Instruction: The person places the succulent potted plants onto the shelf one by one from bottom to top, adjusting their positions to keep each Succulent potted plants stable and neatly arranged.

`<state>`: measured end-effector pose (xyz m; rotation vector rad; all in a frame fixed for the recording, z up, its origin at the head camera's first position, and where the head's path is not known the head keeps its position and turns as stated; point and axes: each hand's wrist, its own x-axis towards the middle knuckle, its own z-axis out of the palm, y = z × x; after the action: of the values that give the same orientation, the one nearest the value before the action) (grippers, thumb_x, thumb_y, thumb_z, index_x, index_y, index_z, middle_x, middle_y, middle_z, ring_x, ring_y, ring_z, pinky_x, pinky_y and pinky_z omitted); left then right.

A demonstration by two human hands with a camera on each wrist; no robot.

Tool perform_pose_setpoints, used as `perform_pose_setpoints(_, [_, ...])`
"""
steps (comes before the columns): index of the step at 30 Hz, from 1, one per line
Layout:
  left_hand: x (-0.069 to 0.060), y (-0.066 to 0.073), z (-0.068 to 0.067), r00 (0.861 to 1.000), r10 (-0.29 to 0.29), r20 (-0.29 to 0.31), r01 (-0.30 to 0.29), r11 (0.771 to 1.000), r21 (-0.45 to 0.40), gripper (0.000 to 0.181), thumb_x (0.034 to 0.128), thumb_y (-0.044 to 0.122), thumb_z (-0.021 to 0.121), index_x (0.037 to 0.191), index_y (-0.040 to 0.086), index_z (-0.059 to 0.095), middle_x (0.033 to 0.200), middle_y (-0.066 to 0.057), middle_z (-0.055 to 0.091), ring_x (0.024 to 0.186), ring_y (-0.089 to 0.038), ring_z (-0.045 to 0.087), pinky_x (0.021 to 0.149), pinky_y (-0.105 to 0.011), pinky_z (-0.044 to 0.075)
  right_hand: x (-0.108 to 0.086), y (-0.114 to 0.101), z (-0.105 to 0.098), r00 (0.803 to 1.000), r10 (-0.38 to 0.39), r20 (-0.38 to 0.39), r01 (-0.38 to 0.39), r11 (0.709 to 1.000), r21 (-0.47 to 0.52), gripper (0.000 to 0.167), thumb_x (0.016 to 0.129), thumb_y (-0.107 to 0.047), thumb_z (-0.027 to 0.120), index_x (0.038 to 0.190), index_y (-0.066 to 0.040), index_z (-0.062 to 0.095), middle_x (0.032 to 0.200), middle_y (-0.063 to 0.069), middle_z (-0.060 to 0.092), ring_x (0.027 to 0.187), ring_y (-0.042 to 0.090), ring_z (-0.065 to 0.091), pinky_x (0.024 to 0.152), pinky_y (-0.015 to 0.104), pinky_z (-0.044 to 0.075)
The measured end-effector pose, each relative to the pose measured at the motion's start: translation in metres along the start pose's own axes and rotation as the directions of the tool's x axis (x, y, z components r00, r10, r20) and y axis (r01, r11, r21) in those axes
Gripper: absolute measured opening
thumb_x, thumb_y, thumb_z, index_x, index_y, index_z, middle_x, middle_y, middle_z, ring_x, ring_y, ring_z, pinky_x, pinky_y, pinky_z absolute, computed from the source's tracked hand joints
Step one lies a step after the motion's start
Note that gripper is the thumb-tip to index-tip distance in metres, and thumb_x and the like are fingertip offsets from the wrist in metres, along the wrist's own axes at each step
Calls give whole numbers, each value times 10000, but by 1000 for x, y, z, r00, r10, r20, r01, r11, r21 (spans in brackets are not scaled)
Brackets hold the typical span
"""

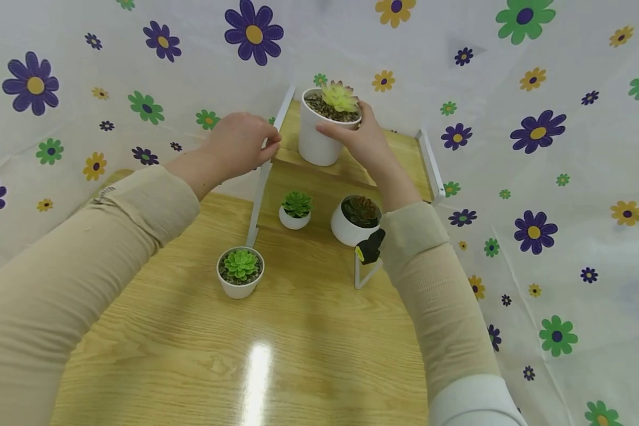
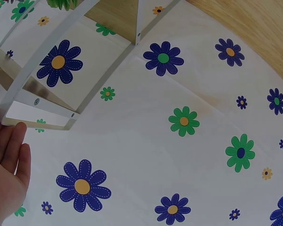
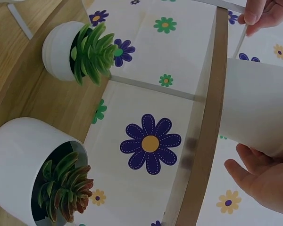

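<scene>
The tall white pot (image 1: pixel 319 141) is located at the upper shelf (image 1: pixel 402 160), toward its left end. The right hand (image 1: pixel 366 139) grips the pot: the thumb lies across the front wall below the rim, and the fingers pass round the far side. This side grip presumably supports the pot while keeping pressure off the yellow-green succulent (image 1: pixel 339 96). Whether the base bears on the board or is slightly raised cannot be told

The left hand (image 1: pixel 242 142) pinches the white side rail (image 1: pixel 284 112) between thumb and fingertips, probably to steady the stand during handling of the pot

Orientation: the mouth of the pot faces up and the base faces the board. The long axis runs from base to rim, close to vertical; the steep viewing angle prevents confirmation of any slight tilt. The succulent sits toward the right side of the mouth

Adjacent items: the small round pot (image 1: pixel 294 222) and the large round pot (image 1: pixel 347 231) rest apart on the lower shelf (image 1: pixel 315 236). The low white pot (image 1: pixel 238 290) stands upright on the table (image 1: pixel 309 367), near the left leg (image 1: pixel 259 198)
</scene>
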<state>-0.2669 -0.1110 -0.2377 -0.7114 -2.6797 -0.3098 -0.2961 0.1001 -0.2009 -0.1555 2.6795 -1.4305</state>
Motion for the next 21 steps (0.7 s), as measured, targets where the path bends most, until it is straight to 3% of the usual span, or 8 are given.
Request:
perform_pose_setpoints(4, [0,0,0,1000,2,-4,-2,1000,3,235,918,150,540,1001,-1,701,933,-161,708,791,-284,646,756,-410,514,-3,4,-1,1000,-4,24,4,1000,-14,982,804,-411,685,1502,-154,44,1512,67,266,1365,176,328,1102,322,324])
perform_pose_setpoints(11, [-1,-2,2,999,19,-31,-19,1000,0,222,908,129,544,988,-4,702,932,-162,711,796,-288,657,752,-411,519,-18,15,-5,996,-14,83,22,995,-97,975,819,-471,642,1506,-166,21,1548,75,186,1424,226,207,1138,397,263])
perform_pose_setpoints(14, [-1,-2,3,999,21,-35,-21,1000,-5,219,905,126,545,983,-5,703,930,-161,711,795,-288,657,750,-412,518,-32,21,-3,997,-43,60,51,989,-137,991,809,-491,650,1507,-158,31,1547,88,199,1423,234,213,1140,418,254])
perform_pose_setpoints(18, [-1,-3,3,999,14,-35,-14,1000,-8,218,905,132,549,981,-2,704,930,-157,712,796,-285,657,750,-408,519,-58,32,7,983,-174,-54,165,975,-148,969,812,-434,679,1497,-93,86,1497,131,272,1380,246,270,1120,402,277])
perform_pose_setpoints(21, [-1,-2,3,999,10,-31,-10,1000,-7,219,908,134,549,986,1,704,935,-155,712,804,-285,658,754,-407,518,-78,47,19,937,-328,-121,311,940,-137,819,821,-307,706,1433,-11,249,1366,168,392,1255,258,377,1031,385,357])
